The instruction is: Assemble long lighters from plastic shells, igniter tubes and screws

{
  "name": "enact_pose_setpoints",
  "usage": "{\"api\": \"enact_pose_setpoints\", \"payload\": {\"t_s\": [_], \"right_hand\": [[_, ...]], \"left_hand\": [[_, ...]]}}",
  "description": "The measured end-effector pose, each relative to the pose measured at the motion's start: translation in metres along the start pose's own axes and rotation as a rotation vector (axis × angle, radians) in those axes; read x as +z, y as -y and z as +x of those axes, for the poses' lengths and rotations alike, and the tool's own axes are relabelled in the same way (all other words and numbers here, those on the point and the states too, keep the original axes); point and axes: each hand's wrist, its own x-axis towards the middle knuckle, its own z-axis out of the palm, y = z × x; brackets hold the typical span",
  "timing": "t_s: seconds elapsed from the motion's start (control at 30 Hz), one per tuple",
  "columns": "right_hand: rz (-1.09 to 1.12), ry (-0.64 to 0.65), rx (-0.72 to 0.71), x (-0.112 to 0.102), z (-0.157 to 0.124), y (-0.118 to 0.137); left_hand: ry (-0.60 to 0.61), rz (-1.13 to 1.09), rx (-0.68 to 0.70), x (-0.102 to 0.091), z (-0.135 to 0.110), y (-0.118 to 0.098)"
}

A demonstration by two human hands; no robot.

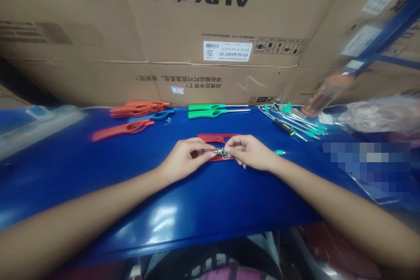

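My left hand (187, 157) is closed on a slim lighter part with a pale, metallic-looking end (215, 151). Facing it, my right hand (247, 151) pinches a small green piece with thin wire (225, 154) at that end. The fingertips of both hands almost meet. Beneath them on the table lie red lighter casing halves (210, 137), partly covered by my hands. A green tip (279, 152) shows just to the right of my right hand; whether it joins what I hold is hidden.
Orange-red lighters (138, 108) and a blue one (152, 115) lie at the back left. Green lighters (205, 114) lie at the back middle. Metal lighter rods (298, 122) and a screwdriver (284, 127) are right of them. A bottle (326, 94) leans by a large carton (164, 43) behind the blue table (131, 210).
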Motion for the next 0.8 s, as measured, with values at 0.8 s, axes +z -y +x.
{"api": "enact_pose_setpoints", "payload": {"t_s": [0.8], "right_hand": [[0.011,-0.057,0.012,0.0051,-0.0035,0.0062]], "left_hand": [[-0.038,0.002,0.035,-0.0002,-0.0012,0.0009]]}}
